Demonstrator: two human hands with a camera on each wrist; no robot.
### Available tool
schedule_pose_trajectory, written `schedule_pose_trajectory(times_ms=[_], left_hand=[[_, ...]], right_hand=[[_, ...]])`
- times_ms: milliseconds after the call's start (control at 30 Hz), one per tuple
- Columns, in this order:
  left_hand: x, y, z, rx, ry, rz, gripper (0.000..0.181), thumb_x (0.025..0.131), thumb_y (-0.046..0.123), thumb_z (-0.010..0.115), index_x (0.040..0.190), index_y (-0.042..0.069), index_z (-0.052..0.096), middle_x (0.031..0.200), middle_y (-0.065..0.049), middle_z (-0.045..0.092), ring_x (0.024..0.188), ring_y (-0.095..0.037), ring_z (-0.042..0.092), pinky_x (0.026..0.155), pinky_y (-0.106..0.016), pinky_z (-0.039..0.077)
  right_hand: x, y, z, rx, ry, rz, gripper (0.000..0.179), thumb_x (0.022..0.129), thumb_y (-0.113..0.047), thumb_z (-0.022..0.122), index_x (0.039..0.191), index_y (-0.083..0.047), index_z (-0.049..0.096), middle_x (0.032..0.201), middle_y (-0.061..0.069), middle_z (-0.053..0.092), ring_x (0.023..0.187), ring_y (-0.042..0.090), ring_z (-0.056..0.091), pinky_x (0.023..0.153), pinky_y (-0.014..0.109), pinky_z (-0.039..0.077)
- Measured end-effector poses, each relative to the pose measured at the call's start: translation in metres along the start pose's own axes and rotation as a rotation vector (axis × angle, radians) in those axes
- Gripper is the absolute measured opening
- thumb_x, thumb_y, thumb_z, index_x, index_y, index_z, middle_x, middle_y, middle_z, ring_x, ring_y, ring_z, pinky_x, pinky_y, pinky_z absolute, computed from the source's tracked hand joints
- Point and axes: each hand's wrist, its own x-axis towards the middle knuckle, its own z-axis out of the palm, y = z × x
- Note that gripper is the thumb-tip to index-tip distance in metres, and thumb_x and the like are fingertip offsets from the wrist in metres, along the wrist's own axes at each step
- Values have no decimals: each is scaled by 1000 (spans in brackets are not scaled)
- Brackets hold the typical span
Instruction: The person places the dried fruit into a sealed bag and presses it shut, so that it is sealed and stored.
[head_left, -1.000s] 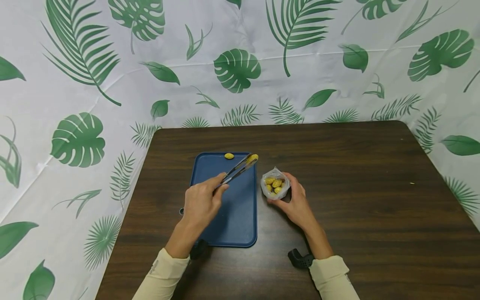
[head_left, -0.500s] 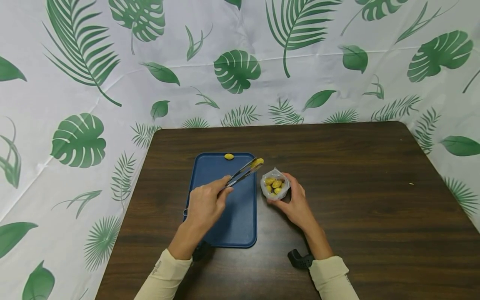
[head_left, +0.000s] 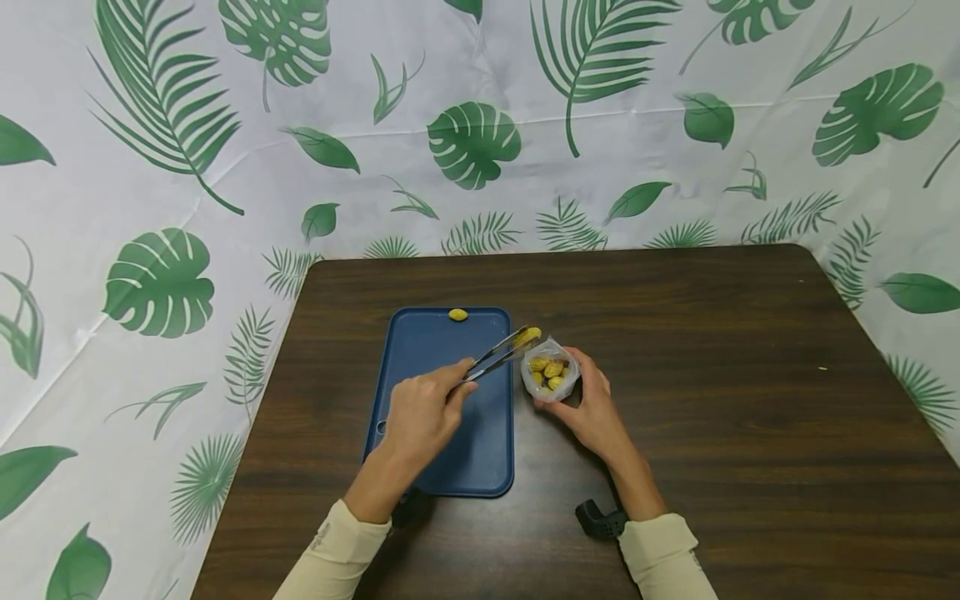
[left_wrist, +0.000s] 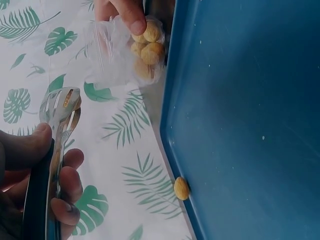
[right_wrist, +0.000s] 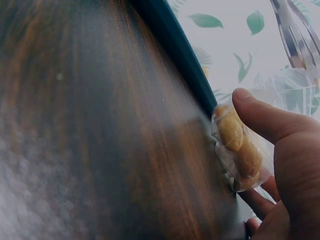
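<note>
My left hand [head_left: 423,412] grips a pair of metal tongs [head_left: 491,360] with dark handles, whose tips pinch a yellow oval piece [head_left: 527,336] at the upper left of the bag's mouth. My right hand [head_left: 588,406] holds a clear plastic bag [head_left: 529,385] upright on the table, thumb and fingers round its sides. Several yellow-brown oval pieces [left_wrist: 152,53] fill the bottom of the bag, as the left wrist view shows. A single yellow oval piece [head_left: 457,315] lies at the far edge of the blue tray [head_left: 480,450]. In the right wrist view the tongs are above the bag's open end.
The tray lies left of the bag on a dark wooden table [head_left: 720,375]. A leaf-printed white cloth [head_left: 480,208] hangs behind the table. One small pale scrap [head_left: 822,368] rests on the right side of the tabletop.
My left hand has moved right and slightly nearer, bringing the tongs and the pinched yellow piece from over the tray to the bag's mouth. The right hand and bag have stayed put.
</note>
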Motion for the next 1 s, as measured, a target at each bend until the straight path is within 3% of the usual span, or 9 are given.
schedule_pose_trajectory(times_ms=[400,733,1000], left_hand=[[-3,5,4,4,-28,15,29,94,23,76,120,9,78,104,-6,81,65,-15,73,50,-26,50],[0,8,7,-12,-42,51,29,94,24,76,120,10,78,105,-6,81,76,-19,77,58,-36,58],[2,11,8,-19,-61,64,29,94,23,76,120,9,78,104,-6,81,73,-19,76,57,-36,58]], right_hand=[[-1,3,3,-1,-10,8,93,79,-25,91,154,-13,38,154,16,49,144,45,35,115,69,22],[-1,2,1,7,3,7,94,78,-23,92,154,-12,37,154,16,49,144,45,35,117,68,19],[-2,0,0,1,4,19,94,79,-24,91,155,-13,37,154,16,48,144,46,34,115,70,21]])
